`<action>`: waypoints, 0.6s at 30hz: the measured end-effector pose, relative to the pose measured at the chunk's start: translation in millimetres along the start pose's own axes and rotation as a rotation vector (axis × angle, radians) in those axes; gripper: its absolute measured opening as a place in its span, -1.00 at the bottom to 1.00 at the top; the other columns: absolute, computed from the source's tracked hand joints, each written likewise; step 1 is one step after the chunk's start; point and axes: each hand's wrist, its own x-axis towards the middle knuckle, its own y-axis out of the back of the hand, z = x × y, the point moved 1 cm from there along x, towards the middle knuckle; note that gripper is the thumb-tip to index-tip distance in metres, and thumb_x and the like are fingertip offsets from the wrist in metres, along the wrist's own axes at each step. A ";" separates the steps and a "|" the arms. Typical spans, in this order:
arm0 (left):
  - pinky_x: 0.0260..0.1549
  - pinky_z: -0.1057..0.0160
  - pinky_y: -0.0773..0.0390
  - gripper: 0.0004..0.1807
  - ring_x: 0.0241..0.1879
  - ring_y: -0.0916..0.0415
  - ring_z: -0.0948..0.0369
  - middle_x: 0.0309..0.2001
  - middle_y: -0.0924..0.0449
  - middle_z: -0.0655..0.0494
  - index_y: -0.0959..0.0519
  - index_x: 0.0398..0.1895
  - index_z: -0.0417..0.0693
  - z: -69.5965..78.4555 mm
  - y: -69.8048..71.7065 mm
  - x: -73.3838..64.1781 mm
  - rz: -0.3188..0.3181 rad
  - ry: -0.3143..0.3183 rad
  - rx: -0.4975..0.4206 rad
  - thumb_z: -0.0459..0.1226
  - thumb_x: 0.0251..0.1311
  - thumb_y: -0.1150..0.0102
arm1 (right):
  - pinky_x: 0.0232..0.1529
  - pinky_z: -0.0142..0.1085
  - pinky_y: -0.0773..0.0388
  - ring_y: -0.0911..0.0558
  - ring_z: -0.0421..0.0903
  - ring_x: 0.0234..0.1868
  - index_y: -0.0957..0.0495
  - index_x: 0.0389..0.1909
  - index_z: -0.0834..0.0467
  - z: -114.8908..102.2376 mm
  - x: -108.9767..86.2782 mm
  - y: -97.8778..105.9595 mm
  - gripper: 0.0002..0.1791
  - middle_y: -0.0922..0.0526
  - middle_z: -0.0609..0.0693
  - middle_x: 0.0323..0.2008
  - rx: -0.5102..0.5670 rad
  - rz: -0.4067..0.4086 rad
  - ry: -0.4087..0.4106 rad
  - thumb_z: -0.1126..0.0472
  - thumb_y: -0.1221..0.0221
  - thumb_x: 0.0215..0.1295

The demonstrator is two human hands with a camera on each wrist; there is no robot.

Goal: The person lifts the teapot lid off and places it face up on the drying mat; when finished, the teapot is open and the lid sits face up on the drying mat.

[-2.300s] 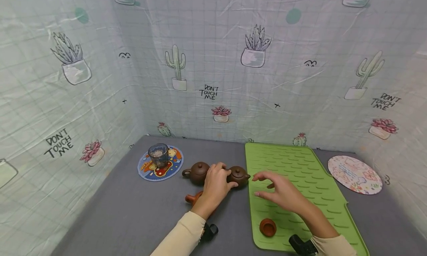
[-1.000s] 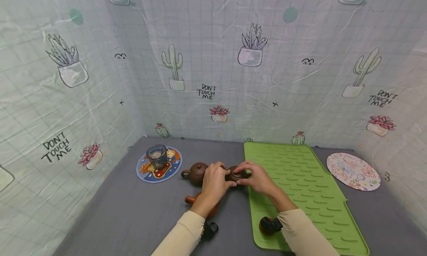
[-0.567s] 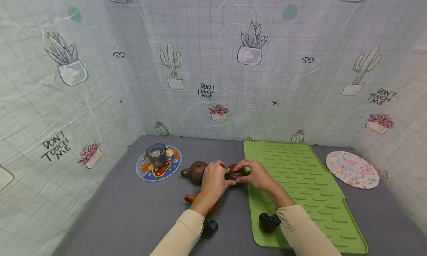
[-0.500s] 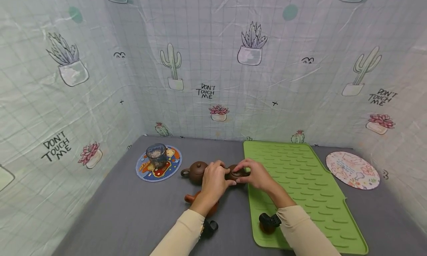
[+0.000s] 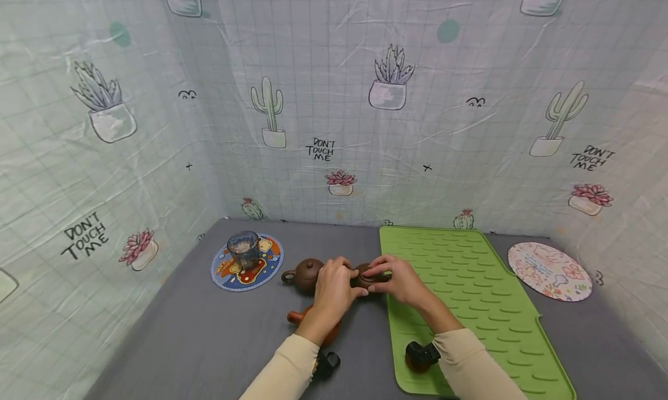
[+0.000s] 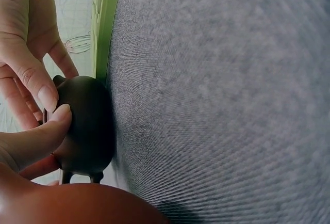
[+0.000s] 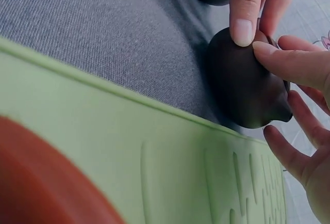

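A small dark brown clay teapot [image 5: 367, 278] sits beside the green mat's left edge, with its spout toward the mat. My left hand [image 5: 336, 281] grips it on the handle side, with the thumb low on the body near the rim. From the spout side my right hand [image 5: 400, 280] holds the same teapot, thumb at the rim and fingers over the top. The two thumb tips meet closely on its body in the right wrist view. Fingers largely cover the lid. A second dark brown teapot [image 5: 307, 275] stands just left of my left hand.
An orange-brown clay teapot [image 5: 298, 317] lies partly hidden under my left forearm. On the green mat [image 5: 459, 307] sits a small reddish clay cup [image 5: 417, 363], partly behind the right wrist camera. A glass [image 5: 243, 250] stands on a blue round coaster [image 5: 224, 278]; a floral round mat [image 5: 550, 272] lies at right.
My right hand has come left from above the green mat onto the dark teapot. The left hand has stayed at the teapot's handle side. Over the last half second both hands barely move.
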 end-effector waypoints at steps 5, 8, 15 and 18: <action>-0.09 0.11 -0.59 -0.48 -0.20 -0.55 0.13 -0.07 -0.71 0.11 -0.82 -0.10 0.05 0.2 -0.1 0.4 -0.009 0.004 -0.006 0.00 -0.20 -0.66 | 0.01 -0.01 -0.67 -0.62 0.14 0.11 -0.80 -0.10 0.14 -1.2 0.6 1.0 -0.73 -0.67 0.12 0.04 -0.024 0.002 -0.001 0.31 -0.45 0.15; -0.09 0.11 -0.59 -0.49 -0.20 -0.55 0.13 -0.07 -0.72 0.11 -0.82 -0.10 0.05 0.2 0.4 0.4 -0.011 0.003 -0.006 0.00 -0.20 -0.66 | -0.01 -0.04 -0.66 -0.61 0.12 0.10 -0.80 -0.09 0.13 -1.9 1.3 1.9 -0.73 -0.66 0.10 0.03 -0.031 -0.006 -0.008 0.30 -0.45 0.16; -0.10 0.11 -0.59 -0.50 -0.22 -0.55 0.13 -0.09 -0.72 0.11 -0.83 -0.11 0.03 -0.2 0.4 0.0 -0.005 0.002 -0.009 -0.01 -0.20 -0.66 | -0.06 -0.15 -0.66 -0.60 0.10 0.09 -0.79 -0.04 0.17 -2.3 1.8 3.1 -0.71 -0.64 0.11 0.03 0.006 -0.020 -0.010 0.29 -0.42 0.20; -0.10 0.10 -0.60 -0.49 -0.22 -0.56 0.13 -0.09 -0.72 0.10 -0.83 -0.12 0.01 -0.4 -0.2 -0.1 -0.003 0.006 -0.019 -0.01 -0.21 -0.66 | -0.06 -0.18 -0.66 -0.60 0.10 0.10 -0.78 -0.03 0.18 -3.1 1.5 4.0 -0.70 -0.63 0.12 0.05 0.027 -0.005 -0.011 0.30 -0.41 0.19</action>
